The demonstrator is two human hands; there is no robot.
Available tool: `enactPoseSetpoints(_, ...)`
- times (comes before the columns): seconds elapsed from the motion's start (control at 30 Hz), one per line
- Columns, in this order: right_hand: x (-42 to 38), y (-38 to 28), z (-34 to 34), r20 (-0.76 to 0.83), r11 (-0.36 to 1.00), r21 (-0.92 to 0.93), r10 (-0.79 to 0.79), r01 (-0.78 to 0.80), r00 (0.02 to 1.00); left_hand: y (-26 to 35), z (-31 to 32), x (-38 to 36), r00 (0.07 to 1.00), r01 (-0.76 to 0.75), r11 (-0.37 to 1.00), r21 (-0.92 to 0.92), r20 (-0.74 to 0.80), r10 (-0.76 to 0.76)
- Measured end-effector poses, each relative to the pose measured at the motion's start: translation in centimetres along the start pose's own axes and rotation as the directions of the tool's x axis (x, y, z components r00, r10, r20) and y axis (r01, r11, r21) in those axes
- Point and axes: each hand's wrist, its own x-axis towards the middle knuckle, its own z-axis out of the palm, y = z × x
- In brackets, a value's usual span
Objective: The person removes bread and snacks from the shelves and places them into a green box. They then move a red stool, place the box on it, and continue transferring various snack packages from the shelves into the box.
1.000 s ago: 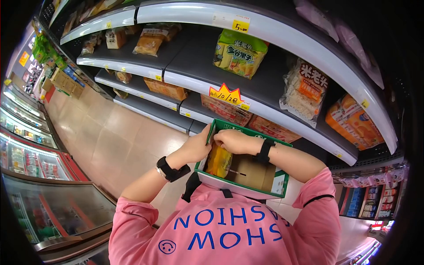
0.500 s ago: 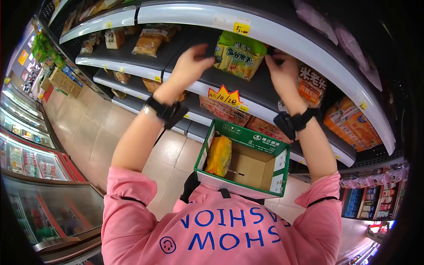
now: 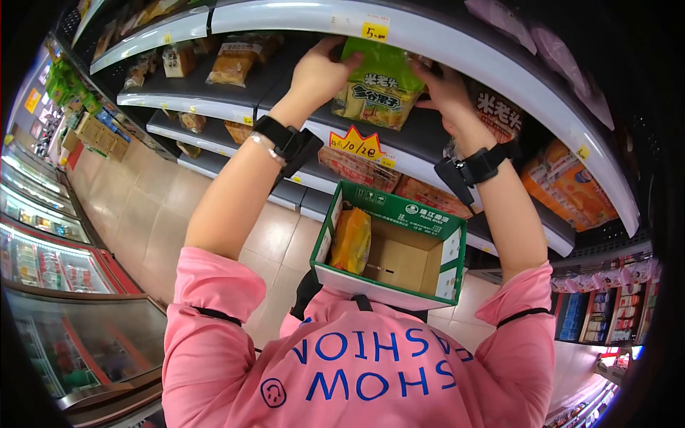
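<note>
A green snack bag [image 3: 378, 85] stands upright at the front of the dark shelf. My left hand [image 3: 322, 73] is at its upper left edge, thumb and fingers closed on the bag's corner. On the other side my right hand [image 3: 444, 91] touches the upper right edge, fingers bent and somewhat apart. Below, a green open box [image 3: 399, 212] rests against my front, with a yellow package [image 3: 351, 241] inside at its left end. A yellow and red price sign [image 3: 357, 143] sits on the shelf edge under the bag.
Bagged bread [image 3: 234, 63] lies on the shelf to the left. Orange packages [image 3: 571, 187] stand at the right. A shelf edge [image 3: 285, 19] curves above my hands. Glass-topped freezers [image 3: 93, 349] line the left side, beyond the tiled floor [image 3: 153, 207].
Both hands have closed in on the green bag and now touch its upper edges. The bag's top looks stretched and higher. The view has shifted slightly.
</note>
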Motion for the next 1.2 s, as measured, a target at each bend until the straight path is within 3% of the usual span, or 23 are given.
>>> enactPoseSetpoints(0.07,-0.6,-0.1,-1.0,0.121,1.000,0.003,-0.029,0.029,0.992,0.9,-1.1,-1.3,0.999,-0.046,0.999,0.011,0.009,0.046)
enactPoseSetpoints(0.13,-1.6,-0.8,-1.7,0.136,0.999,-0.008,-0.036,0.038,0.990,0.9,-1.9,-2.3,0.986,-0.161,0.986,-0.047,0.026,0.162)
enactPoseSetpoints(0.17,-1.9,-0.7,-2.3,0.176,0.999,0.013,-0.031,0.030,0.984,3.1,-2.7,-3.9,0.993,-0.086,0.993,-0.081,0.073,0.092)
enactPoseSetpoints(0.23,-3.4,-1.9,-3.3,0.243,0.999,0.042,-0.020,0.010,0.970,4.0,-3.4,-5.4,0.980,-0.178,0.980,0.087,0.103,0.169)
enactPoseSetpoints(0.27,-3.9,-1.9,-3.6,0.151,0.996,0.082,0.015,-0.028,0.988,4.5,-3.8,-6.1,0.968,-0.236,0.950,0.203,0.138,0.211)
enactPoseSetpoints(0.33,-4.4,-1.5,-4.7,0.211,0.986,0.164,-0.015,-0.020,0.977,6.1,-3.9,-7.9,0.964,-0.242,0.944,0.224,0.164,0.208)
enactPoseSetpoints(0.4,-4.7,-0.9,-4.9,0.230,0.993,0.116,-0.014,-0.013,0.973,8.0,-3.8,-9.2,0.961,-0.247,0.937,0.247,0.182,0.206)
enactPoseSetpoints(0.47,-5.0,-0.2,-4.5,0.298,0.990,0.097,-0.127,0.102,0.946,9.9,-3.5,-9.6,0.950,-0.311,0.895,0.320,0.128,0.284)
enactPoseSetpoints(0.53,-6.1,-1.4,-4.6,0.256,0.986,0.167,-0.053,0.010,0.965,10.3,-3.6,-9.4,0.953,-0.300,0.901,0.313,0.128,0.273)
enactPoseSetpoints(0.6,-6.6,-2.0,-5.1,0.258,0.971,0.178,-0.203,0.160,0.945,10.9,-3.9,-9.7,0.967,-0.254,0.941,0.223,0.087,0.240)
enactPoseSetpoints(0.63,-7.1,-2.5,-5.2,0.252,0.947,-0.023,-0.306,0.321,0.918,11.4,-4.3,-10.0,0.968,-0.250,0.942,0.223,0.088,0.236)
enactPoseSetpoints(0.7,-7.9,-3.0,-6.1,0.277,0.923,-0.012,-0.366,0.385,0.888,12.4,-5.1,-10.7,0.979,-0.086,0.991,0.098,0.193,0.065)
enactPoseSetpoints(0.73,-8.2,-3.2,-6.9,0.302,0.896,-0.001,-0.423,0.444,0.854,12.2,-5.1,-11.2,0.979,-0.083,0.992,0.100,0.195,0.062)
enactPoseSetpoints(0.8,-8.9,-4.6,-8.3,0.345,0.948,0.053,-0.311,0.313,0.886,11.6,-4.8,-12.2,0.927,-0.304,0.951,0.052,0.247,0.283)
enactPoseSetpoints(0.9,-9.2,-5.2,-9.6,0.426,0.965,0.057,-0.256,0.256,0.868,12.2,-3.9,-13.7,0.814,-0.424,0.899,-0.106,0.391,0.430)
enactPoseSetpoints(0.93,-9.3,-5.0,-9.9,0.534,0.959,-0.027,-0.224,0.281,0.816,11.9,-3.0,-14.5,0.828,-0.288,0.925,-0.249,0.420,0.371)
enactPoseSetpoints(1.0,-9.6,-4.6,-9.8,0.681,0.942,-0.185,-0.083,0.281,0.728,11.9,-2.2,-15.2,0.712,-0.364,0.929,-0.060,0.625,0.319)
enactPoseSetpoints(1.07,-10.0,-3.5,-9.2,0.748,0.940,-0.282,0.091,0.190,0.658,10.6,-0.7,-16.4,0.660,-0.360,0.933,0.015,0.711,0.243)
enactPoseSetpoints(1.17,-10.4,-1.3,-8.2,0.864,0.909,-0.241,0.041,0.341,0.502,8.7,1.1,-17.9,0.587,-0.349,0.936,0.051,0.791,0.175)
enactPoseSetpoints(1.2,-10.5,-0.9,-7.9,0.863,0.907,-0.242,0.040,0.344,0.503,8.3,1.6,-18.4,0.564,-0.293,0.955,0.049,0.815,0.131)
